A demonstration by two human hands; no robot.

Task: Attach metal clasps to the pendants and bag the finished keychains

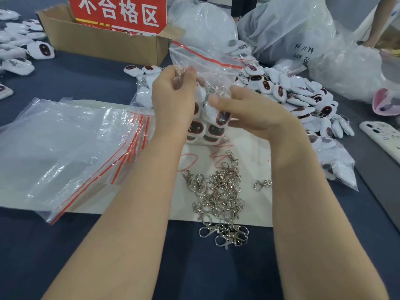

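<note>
My left hand point(173, 94) pinches the upper edge of a clear zip bag point(205, 59) with a red seal strip, held upright above the table. My right hand point(249, 111) grips a bunch of white keychains point(216, 124) with dark red faces at the bag's mouth; their metal clasps show between my fingers. Part of the bunch is hidden behind both hands. A loose heap of silver clasps point(218, 195) lies on white paper point(255, 215) below my wrists. A big pile of white pendants point(298, 94) lies at the right.
A stack of flat zip bags point(65, 152) lies at the left. A cardboard box point(104, 42) with a red sign stands at the back, large plastic sacks point(285, 27) beside it. A phone point(383, 137) lies at the right edge. More pendants point(19, 44) lie far left.
</note>
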